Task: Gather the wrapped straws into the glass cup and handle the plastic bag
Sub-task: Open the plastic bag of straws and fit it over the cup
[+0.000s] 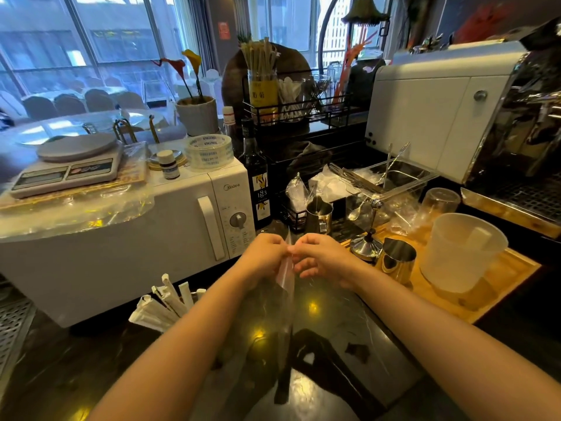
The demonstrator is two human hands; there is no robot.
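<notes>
Centrally, both hands pinch a clear plastic bag above the dark surface.

Left hand (264, 253) and right hand (318, 258) meet fingertip to fingertip at the middle of the frame, each closed on the top edge of the plastic bag (287, 278), which hangs down between the forearms. Wrapped straws (165, 302) stand bunched at lower left, just in front of the white microwave (127, 238); the cup holding them is hidden by the left forearm.

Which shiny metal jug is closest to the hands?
The steel jug on the wooden tray, just beside the right hand. The other jug sits farther back, by the dark bottle.
</notes>
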